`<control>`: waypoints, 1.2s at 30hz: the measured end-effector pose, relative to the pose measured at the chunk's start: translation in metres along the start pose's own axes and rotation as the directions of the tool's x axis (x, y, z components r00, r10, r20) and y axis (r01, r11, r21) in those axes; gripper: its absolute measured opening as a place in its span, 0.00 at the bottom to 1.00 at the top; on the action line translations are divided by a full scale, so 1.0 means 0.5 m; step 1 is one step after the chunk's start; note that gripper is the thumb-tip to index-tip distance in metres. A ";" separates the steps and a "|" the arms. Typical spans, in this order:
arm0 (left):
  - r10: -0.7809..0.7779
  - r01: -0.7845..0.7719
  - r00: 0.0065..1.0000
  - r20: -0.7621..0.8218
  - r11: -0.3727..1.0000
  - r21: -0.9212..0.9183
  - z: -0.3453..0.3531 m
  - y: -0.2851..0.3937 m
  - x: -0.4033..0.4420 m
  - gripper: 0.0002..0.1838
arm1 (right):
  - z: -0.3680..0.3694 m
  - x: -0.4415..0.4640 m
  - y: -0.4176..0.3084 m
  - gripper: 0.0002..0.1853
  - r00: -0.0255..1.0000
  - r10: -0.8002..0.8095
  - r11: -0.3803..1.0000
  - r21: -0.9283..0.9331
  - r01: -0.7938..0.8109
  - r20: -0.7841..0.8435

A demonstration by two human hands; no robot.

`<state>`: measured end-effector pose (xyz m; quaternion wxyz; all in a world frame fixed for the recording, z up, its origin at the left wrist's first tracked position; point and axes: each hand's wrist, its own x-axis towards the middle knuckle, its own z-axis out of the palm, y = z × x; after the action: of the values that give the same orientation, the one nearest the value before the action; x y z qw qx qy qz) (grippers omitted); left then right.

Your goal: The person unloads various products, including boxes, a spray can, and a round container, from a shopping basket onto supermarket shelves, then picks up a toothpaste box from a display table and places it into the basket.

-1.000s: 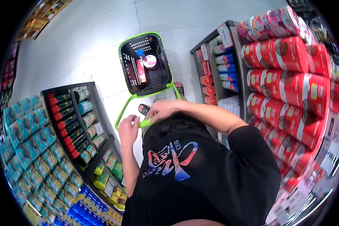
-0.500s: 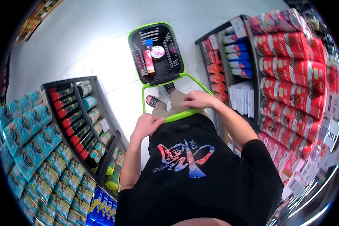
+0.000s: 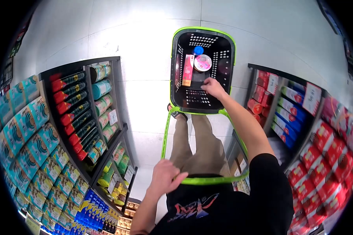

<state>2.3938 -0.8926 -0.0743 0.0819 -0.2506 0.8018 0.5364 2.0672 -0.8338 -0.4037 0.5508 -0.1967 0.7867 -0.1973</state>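
Note:
A black shopping basket [image 3: 183, 101] with a green rim stands on the floor ahead. In it lie a pink and red box [image 3: 188, 70], a round tub with a pink and white lid [image 3: 202, 62] and a blue-capped item [image 3: 198, 50]. My right hand [image 3: 213, 87] reaches over the basket's near part, fingers curled, just below the tub; whether its fingertips hold anything is too small to tell. My left hand [image 3: 166, 177] is at the left end of the green handle [image 3: 208, 180], its thumb along the bar and its fingers wrapped round it.
Shelves of red-capped tubes [image 3: 71, 113] and teal packs [image 3: 25, 121] rise at the left. At the right is another shelf unit [image 3: 280, 74], with red multipacks [image 3: 321, 172] beside it. My legs [image 3: 200, 145] stand between handle and basket.
My right hand has left the handle and moved forward over the basket. My left hand has stayed at the handle. The basket now appears further right and larger in view.

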 end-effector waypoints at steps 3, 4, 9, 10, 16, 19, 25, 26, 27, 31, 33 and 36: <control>-0.086 0.086 0.996 -0.002 0.994 -0.061 -0.010 0.025 0.029 0.20 | 0.009 0.138 -0.014 0.38 0.983 -0.012 0.991 -0.136 -0.013 -0.184; -0.118 0.117 0.993 -0.013 0.989 -0.096 -0.007 0.027 0.033 0.19 | 0.014 0.176 -0.016 0.41 0.941 -0.139 0.978 -0.194 0.081 -0.307; -0.298 0.305 0.950 0.096 0.950 -0.070 0.005 0.037 0.026 0.16 | 0.003 0.331 -0.045 0.47 0.853 -0.166 0.964 -0.263 0.035 -0.496; -0.328 0.333 0.940 0.089 0.942 -0.044 0.010 0.034 0.023 0.17 | 0.007 0.360 -0.042 0.48 0.833 -0.180 0.961 -0.276 0.034 -0.523; -0.338 0.338 0.941 0.023 0.933 -0.123 0.014 0.029 0.048 0.16 | 0.045 0.490 0.018 0.50 0.801 -0.183 0.980 -0.172 0.101 -0.570; -0.385 0.388 0.921 0.053 0.919 -0.065 0.048 0.030 -0.010 0.15 | 0.050 0.505 0.025 0.43 0.765 -0.244 0.969 -0.126 0.211 -0.596; -0.596 0.591 0.799 0.080 0.754 -0.285 0.065 0.013 -0.045 0.15 | 0.036 0.490 0.015 0.37 0.806 -0.195 0.980 -0.139 0.141 -0.559; -0.592 0.585 0.803 0.070 0.760 -0.285 0.061 0.005 -0.056 0.15 | 0.029 0.481 0.006 0.36 0.814 -0.153 0.987 -0.121 0.103 -0.560; -0.456 0.455 0.889 0.052 0.862 -0.223 0.035 -0.006 -0.018 0.15 | 0.029 0.479 0.017 0.35 0.784 -0.172 0.985 -0.110 0.132 -0.596; -0.285 0.293 0.955 0.077 0.947 -0.130 0.015 -0.023 -0.024 0.16 | -0.006 0.395 -0.004 0.37 0.755 -0.201 0.979 -0.094 0.182 -0.624; -0.205 0.208 0.978 0.041 0.971 -0.121 0.003 -0.032 -0.017 0.13 | -0.043 0.322 -0.026 0.35 0.774 -0.213 0.966 -0.011 0.257 -0.596; -0.123 0.131 0.988 0.093 0.988 -0.077 -0.001 -0.057 -0.051 0.18 | -0.117 0.171 -0.097 0.34 0.750 -0.282 0.918 0.060 0.393 -0.599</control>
<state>2.4297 -0.8938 -0.0872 0.1404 -0.2806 0.7567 0.5735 1.9893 -0.9144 -0.4273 0.2559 -0.2153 0.8460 -0.4152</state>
